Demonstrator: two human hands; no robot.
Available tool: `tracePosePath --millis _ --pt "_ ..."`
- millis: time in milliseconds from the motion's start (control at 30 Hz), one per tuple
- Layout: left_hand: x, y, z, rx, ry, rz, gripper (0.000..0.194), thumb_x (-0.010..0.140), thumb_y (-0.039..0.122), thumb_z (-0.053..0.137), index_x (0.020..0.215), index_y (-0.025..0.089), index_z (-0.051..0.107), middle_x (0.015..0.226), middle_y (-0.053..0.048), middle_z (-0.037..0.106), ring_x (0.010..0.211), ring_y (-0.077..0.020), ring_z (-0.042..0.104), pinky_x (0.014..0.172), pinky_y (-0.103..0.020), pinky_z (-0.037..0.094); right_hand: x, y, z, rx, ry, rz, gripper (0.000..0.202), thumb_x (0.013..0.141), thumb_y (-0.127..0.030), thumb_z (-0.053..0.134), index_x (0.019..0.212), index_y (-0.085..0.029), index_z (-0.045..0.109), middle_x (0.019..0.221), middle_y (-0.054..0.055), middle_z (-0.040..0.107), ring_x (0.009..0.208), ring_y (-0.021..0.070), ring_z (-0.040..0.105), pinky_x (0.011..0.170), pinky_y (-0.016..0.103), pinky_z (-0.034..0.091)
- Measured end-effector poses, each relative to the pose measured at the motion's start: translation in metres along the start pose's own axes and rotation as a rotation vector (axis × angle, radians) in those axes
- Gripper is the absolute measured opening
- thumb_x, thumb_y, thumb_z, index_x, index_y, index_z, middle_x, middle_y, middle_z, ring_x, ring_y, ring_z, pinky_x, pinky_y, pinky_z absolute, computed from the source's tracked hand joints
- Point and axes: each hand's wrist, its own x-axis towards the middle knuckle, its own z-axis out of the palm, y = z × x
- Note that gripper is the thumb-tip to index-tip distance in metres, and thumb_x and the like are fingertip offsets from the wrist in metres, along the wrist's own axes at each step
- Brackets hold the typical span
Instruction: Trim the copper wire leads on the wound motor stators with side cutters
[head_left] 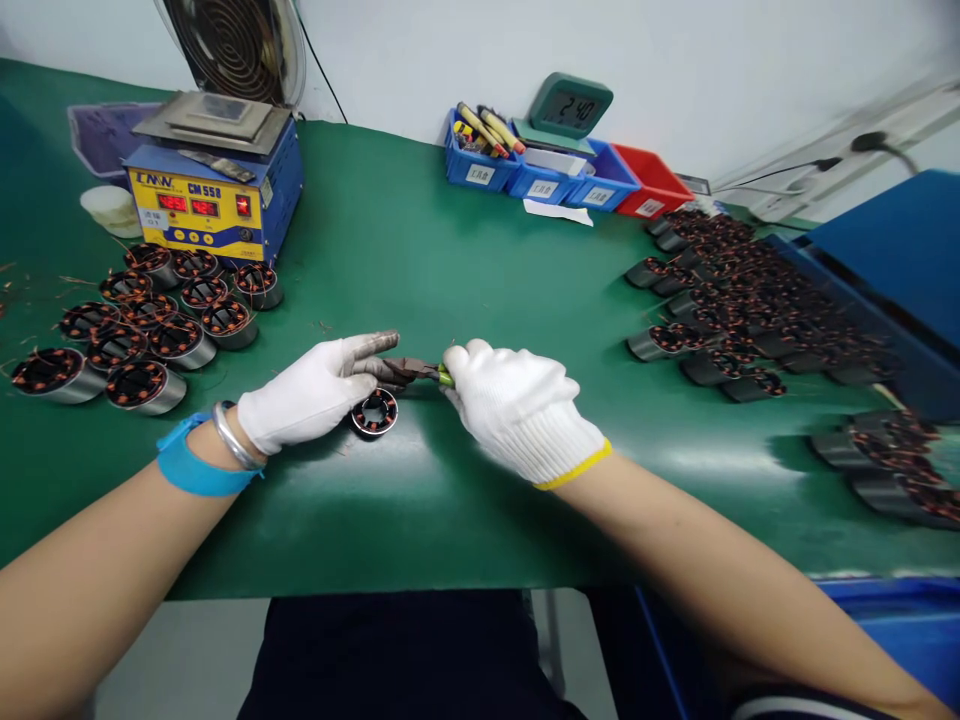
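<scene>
My left hand [319,388], in a white glove with darkened fingertips, reaches in from the left with its fingers stretched out and apart. Its thumb lies at the upper left rim of a small motor stator [374,413], a metal ring with copper windings standing on the green table. My right hand [517,405], in a white knitted glove with a yellow cuff, is closed around the green handles of cutting pliers [411,370]. The dark jaws point left, just above the stator and beside my left fingers. Whether the jaws grip a wire is too small to tell.
Several wound stators [180,340] stand at left before a blue-and-yellow CM 558 unit [214,190]. Many more [720,300] crowd the right side. Blue bins [480,170], a red bin [649,180] and a digital clock [571,104] line the wall.
</scene>
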Motion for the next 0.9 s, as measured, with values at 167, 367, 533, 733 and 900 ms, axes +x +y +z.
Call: tracePosePath --millis 167,367,533,733,900 --pt "0.001 0.0 0.001 -0.033 0.004 0.011 0.076 0.072 0.015 0.066 0.142 0.006 0.04 0.132 -0.019 0.062 0.125 -0.0294 0.057 0.109 -0.045 0.042 0.007 0.004 -0.017 -0.019 -0.027 0.036 0.031 0.098 -0.027 0.033 0.118 -0.018 0.055 0.101 0.015 0.059 0.074 0.0277 0.064 0.055 0.031 0.041" --pt "0.001 -0.002 0.0 0.041 -0.004 0.044 0.07 0.075 0.015 0.06 0.142 0.007 0.041 0.144 -0.016 0.051 0.133 -0.0267 0.05 0.113 -0.04 0.039 0.016 -0.002 -0.03 -0.031 0.055 0.028 0.036 0.095 -0.013 0.027 0.113 -0.018 0.058 0.094 0.016 0.06 0.076 0.0254 0.06 0.059 0.031 0.041" --pt "0.003 -0.002 -0.001 0.151 0.008 0.093 0.068 0.074 0.015 0.055 0.141 0.008 0.044 0.149 -0.013 0.046 0.138 -0.0267 0.043 0.118 -0.042 0.033 0.021 -0.003 -0.035 -0.055 0.064 -0.003 0.035 0.095 -0.014 0.029 0.111 -0.018 0.059 0.093 0.015 0.061 0.077 0.0255 0.06 0.062 0.032 0.043" --pt "0.004 -0.005 -0.002 0.11 0.002 0.07 0.072 0.071 0.015 0.056 0.142 0.01 0.044 0.143 -0.014 0.053 0.133 -0.0294 0.05 0.114 -0.047 0.039 0.023 -0.007 -0.039 -0.036 0.006 0.005 0.032 0.093 -0.014 0.03 0.101 -0.012 0.061 0.085 0.016 0.06 0.082 0.0319 0.063 0.06 0.033 0.044" --pt "0.006 -0.007 -0.003 0.103 0.046 0.094 0.069 0.071 0.017 0.058 0.139 0.013 0.045 0.135 -0.016 0.06 0.124 -0.0296 0.058 0.107 -0.05 0.046 0.023 0.004 -0.034 -0.042 0.018 0.007 0.026 0.094 -0.025 0.04 0.103 -0.013 0.062 0.088 0.017 0.061 0.075 0.0299 0.064 0.058 0.032 0.042"
